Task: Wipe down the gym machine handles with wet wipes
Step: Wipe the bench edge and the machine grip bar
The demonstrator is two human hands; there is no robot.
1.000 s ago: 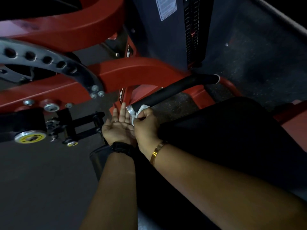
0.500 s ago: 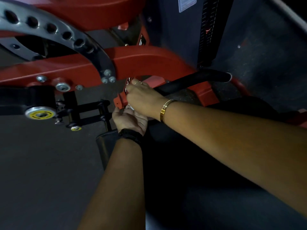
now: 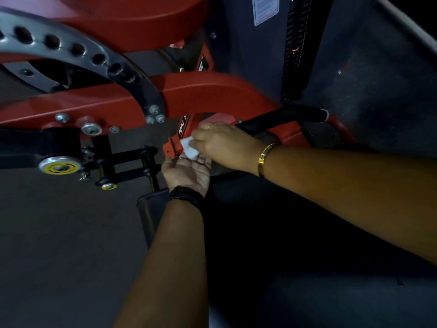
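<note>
The right hand (image 3: pixel 222 145) pinches the wet wipe (image 3: pixel 190 149) just off the near end of the black handle (image 3: pixel 283 118); the left hand (image 3: pixel 186 172) lies beneath, palm up, fingers loosely apart, probably to refold it.

White label (image 3: pixel 264 8), frame lettering (image 3: pixel 184 129): both illegible.
</note>
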